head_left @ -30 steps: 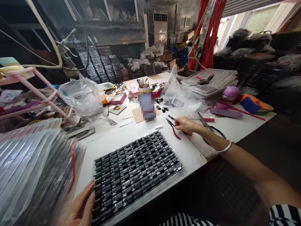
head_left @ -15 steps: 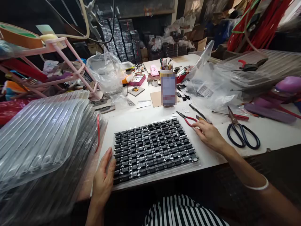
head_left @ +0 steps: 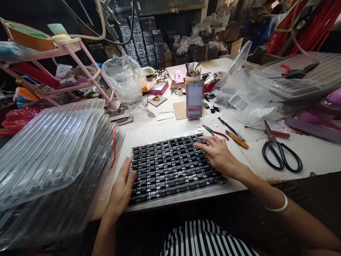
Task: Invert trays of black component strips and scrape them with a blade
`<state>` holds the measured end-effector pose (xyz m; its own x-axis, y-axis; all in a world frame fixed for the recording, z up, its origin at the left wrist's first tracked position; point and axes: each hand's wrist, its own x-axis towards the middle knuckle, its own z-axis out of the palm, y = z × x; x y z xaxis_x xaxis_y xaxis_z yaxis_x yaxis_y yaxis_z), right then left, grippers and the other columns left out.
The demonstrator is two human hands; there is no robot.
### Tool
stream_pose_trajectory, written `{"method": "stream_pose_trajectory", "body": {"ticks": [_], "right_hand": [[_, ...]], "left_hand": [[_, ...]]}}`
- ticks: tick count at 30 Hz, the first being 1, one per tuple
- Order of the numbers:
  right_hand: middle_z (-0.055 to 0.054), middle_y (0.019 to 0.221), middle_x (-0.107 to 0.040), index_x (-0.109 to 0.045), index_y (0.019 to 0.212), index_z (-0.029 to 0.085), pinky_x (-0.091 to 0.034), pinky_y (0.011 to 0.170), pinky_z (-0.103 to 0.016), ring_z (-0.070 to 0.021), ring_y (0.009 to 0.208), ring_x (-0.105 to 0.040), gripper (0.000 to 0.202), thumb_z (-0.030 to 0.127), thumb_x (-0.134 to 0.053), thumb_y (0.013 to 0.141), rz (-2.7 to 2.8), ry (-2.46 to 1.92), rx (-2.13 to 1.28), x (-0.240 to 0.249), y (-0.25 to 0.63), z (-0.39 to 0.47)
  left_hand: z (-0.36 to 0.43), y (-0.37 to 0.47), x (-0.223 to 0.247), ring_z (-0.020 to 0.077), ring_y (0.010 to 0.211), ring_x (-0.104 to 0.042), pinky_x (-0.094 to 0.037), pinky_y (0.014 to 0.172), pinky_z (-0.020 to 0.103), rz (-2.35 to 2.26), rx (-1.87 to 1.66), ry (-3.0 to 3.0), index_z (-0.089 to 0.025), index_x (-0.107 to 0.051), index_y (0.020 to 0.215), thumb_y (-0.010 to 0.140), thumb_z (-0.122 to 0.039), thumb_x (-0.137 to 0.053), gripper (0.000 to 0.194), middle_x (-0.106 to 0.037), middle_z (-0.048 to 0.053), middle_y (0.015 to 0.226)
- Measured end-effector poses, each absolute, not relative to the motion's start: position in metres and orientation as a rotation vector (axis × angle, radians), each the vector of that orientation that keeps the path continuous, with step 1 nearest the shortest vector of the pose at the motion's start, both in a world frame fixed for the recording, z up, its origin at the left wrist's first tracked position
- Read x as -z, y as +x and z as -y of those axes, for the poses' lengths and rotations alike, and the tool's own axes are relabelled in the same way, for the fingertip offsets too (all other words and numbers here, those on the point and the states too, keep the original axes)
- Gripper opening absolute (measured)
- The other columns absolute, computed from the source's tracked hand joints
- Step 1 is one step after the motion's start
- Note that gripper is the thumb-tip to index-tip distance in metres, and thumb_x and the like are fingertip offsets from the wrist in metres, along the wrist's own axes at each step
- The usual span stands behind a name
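A clear plastic tray [head_left: 186, 193] lies on the white table near its front edge. Rows of small black circuit boards [head_left: 170, 167] with chips fill it. My left hand [head_left: 121, 188] rests along the tray's left side, fingers stretched out and thumb at the edge, gripping nothing. Over the right part of the boards is my right hand [head_left: 217, 154], thumb and forefinger apart with nothing visible between them; whether its fingertips touch the boards I cannot tell. Behind that hand lie red-handled pliers [head_left: 217, 133] and an orange-handled cutter [head_left: 237, 139].
Stacked clear plastic trays [head_left: 48, 156] stand close on the left, below a pink rack [head_left: 87, 78]. Dark-handled scissors [head_left: 279, 153] and a red screwdriver [head_left: 279, 134] lie right. A phone [head_left: 194, 99] stands behind the boards, with plastic bags [head_left: 234, 89] beside it.
My right hand has moved left from the red pliers to above the boards, leaving the pliers on the table. My left hand stays at the tray's left side. The view has shifted slightly.
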<state>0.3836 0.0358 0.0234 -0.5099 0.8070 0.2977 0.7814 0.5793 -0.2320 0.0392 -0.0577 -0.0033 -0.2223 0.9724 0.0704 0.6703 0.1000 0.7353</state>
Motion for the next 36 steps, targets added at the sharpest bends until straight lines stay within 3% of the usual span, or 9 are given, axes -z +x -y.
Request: {"method": "stream_pose_trajectory", "body": {"ticks": [3, 5, 9, 12, 21, 25, 28, 31, 36], "right_hand": [[-0.015, 0.131, -0.052, -0.06, 0.119, 0.02, -0.039, 0.086, -0.052, -0.0326, 0.116, -0.047, 0.049, 0.001, -0.036, 0.082, 2.586, -1.306, -0.038, -0.03, 0.373, -0.048], [-0.014, 0.129, -0.054, -0.058, 0.122, 0.02, -0.039, 0.088, -0.051, -0.0304, 0.116, -0.049, 0.045, 0.005, -0.035, 0.086, 2.516, -1.312, -0.05, -0.03, 0.378, -0.047], [-0.01, 0.109, -0.066, -0.056, 0.124, 0.02, -0.046, 0.084, -0.043, -0.0246, 0.099, -0.06, 0.035, 0.026, -0.037, 0.095, 2.178, -1.41, -0.227, -0.017, 0.406, -0.021], [-0.01, 0.103, -0.067, -0.059, 0.121, 0.021, -0.05, 0.082, -0.041, -0.0241, 0.091, -0.063, 0.037, 0.037, -0.04, 0.094, 1.947, -1.515, -0.367, -0.004, 0.414, 0.002], [-0.009, 0.11, -0.065, -0.061, 0.119, 0.022, -0.051, 0.089, -0.037, -0.023, 0.101, -0.063, 0.04, 0.046, -0.048, 0.09, 1.684, -1.52, -0.536, 0.001, 0.397, 0.017], [-0.009, 0.114, -0.064, -0.059, 0.123, 0.022, -0.053, 0.081, -0.035, -0.023, 0.101, -0.063, 0.044, 0.048, -0.049, 0.089, 1.7, -1.534, -0.599, 0.004, 0.406, 0.01], [-0.01, 0.112, -0.065, -0.056, 0.126, 0.021, -0.052, 0.08, -0.04, -0.0257, 0.104, -0.061, 0.046, 0.049, -0.045, 0.091, 1.809, -1.541, -0.51, 0.004, 0.41, 0.007], [-0.013, 0.12, -0.063, -0.054, 0.128, 0.02, -0.044, 0.089, -0.05, -0.0291, 0.112, -0.056, 0.045, 0.045, -0.038, 0.095, 1.989, -1.486, -0.241, -0.004, 0.399, 0.009], [-0.008, 0.148, -0.036, -0.033, 0.144, 0.022, -0.031, 0.103, -0.052, -0.0271, 0.136, -0.033, 0.055, 0.049, -0.034, 0.096, 2.548, -1.088, -0.101, -0.016, 0.356, 0.026]], "left_hand": [[0.055, 0.043, 0.002, 0.0183, 0.143, -0.019, -0.013, 0.118, 0.039, -1.973, -0.894, 1.638, -0.019, -0.03, 0.145, 0.09, -0.056, -0.037, 0.067, -0.024, 0.005, 0.155], [0.062, 0.045, 0.001, 0.0196, 0.142, -0.02, -0.014, 0.118, 0.041, -1.994, -0.897, 1.616, -0.019, -0.029, 0.145, 0.089, -0.056, -0.038, 0.068, -0.025, 0.006, 0.155], [0.083, 0.047, -0.002, 0.022, 0.136, -0.036, -0.023, 0.115, 0.043, -2.091, -0.977, 1.419, -0.021, -0.037, 0.141, 0.09, -0.055, -0.039, 0.062, -0.047, 0.007, 0.142], [0.089, 0.049, -0.003, 0.0218, 0.133, -0.041, -0.026, 0.114, 0.039, -2.128, -1.054, 1.36, -0.021, -0.046, 0.136, 0.091, -0.053, -0.039, 0.056, -0.05, 0.007, 0.139], [0.079, 0.047, 0.001, 0.0213, 0.132, -0.041, -0.029, 0.112, 0.035, -2.113, -1.104, 1.453, -0.017, -0.048, 0.135, 0.091, -0.052, -0.04, 0.056, -0.049, 0.008, 0.14], [0.081, 0.044, 0.006, 0.0217, 0.129, -0.045, -0.032, 0.111, 0.037, -2.117, -1.125, 1.433, -0.016, -0.052, 0.131, 0.09, -0.052, -0.041, 0.055, -0.054, 0.009, 0.136], [0.082, 0.045, 0.008, 0.0215, 0.127, -0.048, -0.032, 0.111, 0.038, -2.116, -1.152, 1.424, -0.015, -0.054, 0.128, 0.09, -0.052, -0.041, 0.055, -0.056, 0.01, 0.133], [0.082, 0.046, 0.008, 0.0208, 0.13, -0.044, -0.029, 0.113, 0.039, -2.098, -1.121, 1.465, -0.016, -0.05, 0.132, 0.091, -0.051, -0.038, 0.055, -0.052, 0.01, 0.137], [0.081, 0.044, 0.009, 0.0224, 0.143, -0.018, -0.014, 0.117, 0.046, -2.03, -0.885, 1.765, -0.02, -0.024, 0.147, 0.092, -0.055, -0.033, 0.066, -0.023, 0.009, 0.155]]}}
